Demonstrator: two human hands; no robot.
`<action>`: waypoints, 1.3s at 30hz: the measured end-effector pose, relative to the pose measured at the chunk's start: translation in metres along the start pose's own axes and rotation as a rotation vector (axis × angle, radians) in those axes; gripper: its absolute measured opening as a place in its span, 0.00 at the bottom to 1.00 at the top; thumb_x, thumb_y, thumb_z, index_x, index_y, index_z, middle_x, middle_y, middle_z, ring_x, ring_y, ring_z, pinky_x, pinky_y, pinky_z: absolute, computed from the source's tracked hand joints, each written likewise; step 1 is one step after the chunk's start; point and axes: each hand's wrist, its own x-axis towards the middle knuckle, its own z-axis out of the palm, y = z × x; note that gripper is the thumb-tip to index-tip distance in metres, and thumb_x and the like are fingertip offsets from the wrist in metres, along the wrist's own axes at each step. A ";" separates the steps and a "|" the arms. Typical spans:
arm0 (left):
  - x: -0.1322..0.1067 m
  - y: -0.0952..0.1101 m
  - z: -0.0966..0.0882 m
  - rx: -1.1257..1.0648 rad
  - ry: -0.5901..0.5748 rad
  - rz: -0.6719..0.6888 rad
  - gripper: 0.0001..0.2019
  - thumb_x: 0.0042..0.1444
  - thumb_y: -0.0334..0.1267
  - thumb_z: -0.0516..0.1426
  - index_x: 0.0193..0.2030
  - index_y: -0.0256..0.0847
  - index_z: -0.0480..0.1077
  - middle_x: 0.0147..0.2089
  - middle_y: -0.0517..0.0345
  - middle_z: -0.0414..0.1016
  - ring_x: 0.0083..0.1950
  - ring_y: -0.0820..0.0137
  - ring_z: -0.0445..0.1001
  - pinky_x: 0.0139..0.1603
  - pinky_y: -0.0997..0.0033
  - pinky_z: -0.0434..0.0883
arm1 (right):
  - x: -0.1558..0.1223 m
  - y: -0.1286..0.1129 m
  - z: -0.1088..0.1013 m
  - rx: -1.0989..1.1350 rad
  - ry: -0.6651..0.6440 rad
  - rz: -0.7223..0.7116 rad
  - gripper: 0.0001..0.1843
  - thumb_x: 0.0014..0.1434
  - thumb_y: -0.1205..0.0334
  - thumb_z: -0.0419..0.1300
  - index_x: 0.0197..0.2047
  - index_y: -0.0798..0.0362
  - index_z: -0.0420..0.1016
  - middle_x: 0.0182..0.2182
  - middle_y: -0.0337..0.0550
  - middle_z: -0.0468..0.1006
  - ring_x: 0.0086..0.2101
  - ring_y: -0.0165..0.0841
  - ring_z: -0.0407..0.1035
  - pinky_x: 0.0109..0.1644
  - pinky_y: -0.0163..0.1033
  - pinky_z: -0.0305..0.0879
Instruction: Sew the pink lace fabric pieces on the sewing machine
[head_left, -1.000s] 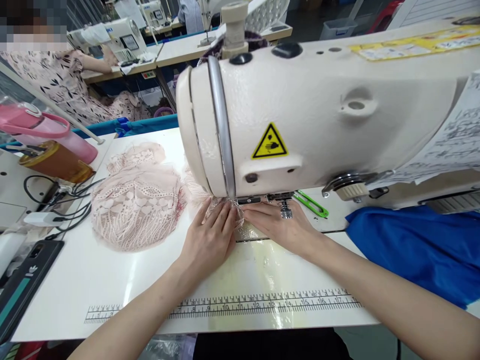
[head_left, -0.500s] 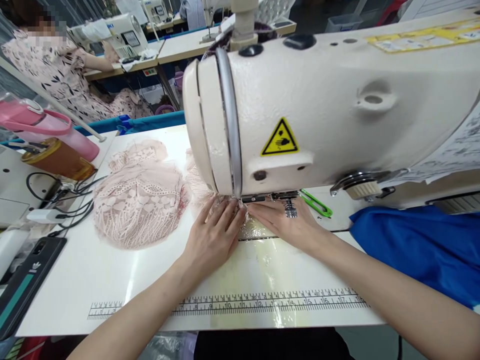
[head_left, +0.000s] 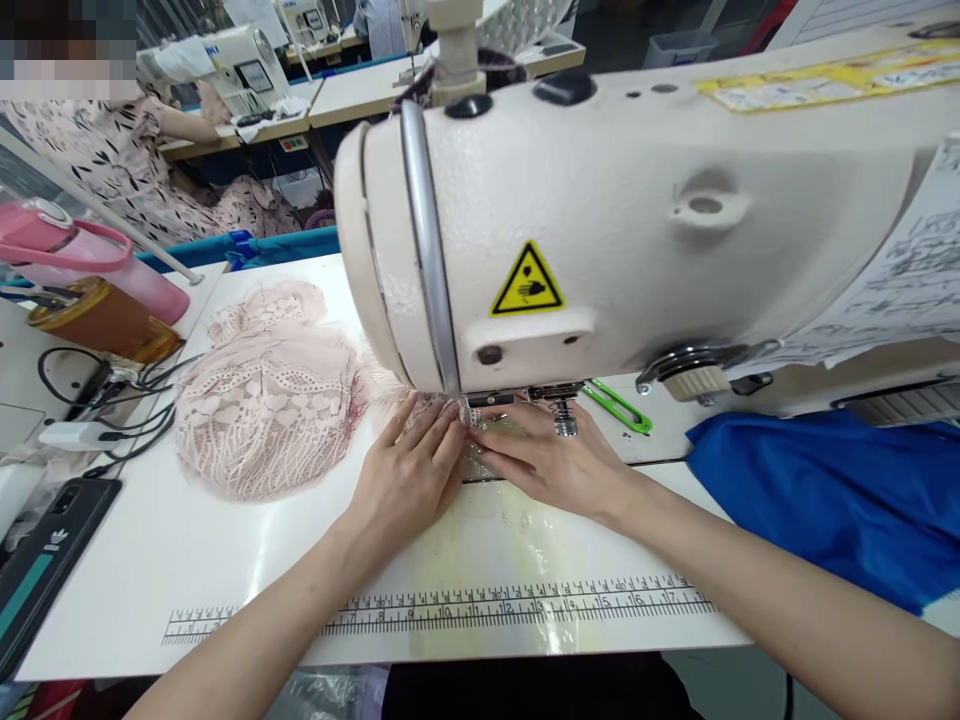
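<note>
Pale pink lace fabric (head_left: 384, 388) lies under the needle end of a cream sewing machine (head_left: 615, 200). My left hand (head_left: 412, 465) rests on it, fingers extended flat and tips close to the needle area; its thumb is mostly hidden. To the right, my right hand (head_left: 559, 455) lies palm down under the machine arm with its fingers stretched and slightly apart. A little lace shows by its fingertips, but whether they touch it is unclear. The needle and presser foot are largely hidden. Left of my hands sits another pale pink lace piece (head_left: 262, 420).
Blue cloth (head_left: 825, 500) and green thread snips (head_left: 619, 405) lie at right. A phone (head_left: 56, 570), cables, an amber cup (head_left: 105, 320) and a pink bottle (head_left: 97, 255) crowd the left. A printed ruler (head_left: 442, 610) runs along the front edge. Another person (head_left: 127, 160) sits beyond.
The whole view has shifted slightly, moving the machine left in the picture. My right hand's fingers are more spread and bent than before. My left hand stays on the lace.
</note>
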 end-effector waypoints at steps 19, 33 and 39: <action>0.000 0.004 0.002 0.065 -0.019 -0.055 0.19 0.64 0.35 0.50 0.57 0.26 0.70 0.60 0.39 0.74 0.59 0.53 0.75 0.66 0.45 0.64 | 0.002 -0.004 0.003 -0.112 -0.008 0.005 0.15 0.67 0.54 0.56 0.53 0.45 0.78 0.50 0.40 0.80 0.41 0.35 0.74 0.44 0.44 0.60; -0.002 0.002 0.004 0.040 -0.040 -0.041 0.20 0.65 0.35 0.50 0.60 0.31 0.68 0.63 0.46 0.71 0.63 0.53 0.70 0.68 0.45 0.61 | -0.003 0.001 0.010 -0.161 -0.003 0.040 0.18 0.69 0.53 0.53 0.56 0.48 0.75 0.45 0.44 0.82 0.39 0.39 0.75 0.40 0.45 0.62; -0.001 0.001 0.004 0.018 -0.044 -0.030 0.19 0.66 0.35 0.48 0.60 0.32 0.68 0.64 0.48 0.70 0.63 0.55 0.71 0.69 0.45 0.60 | -0.007 0.005 0.013 -0.153 -0.036 0.064 0.18 0.69 0.53 0.52 0.58 0.46 0.74 0.43 0.44 0.82 0.40 0.40 0.74 0.38 0.44 0.61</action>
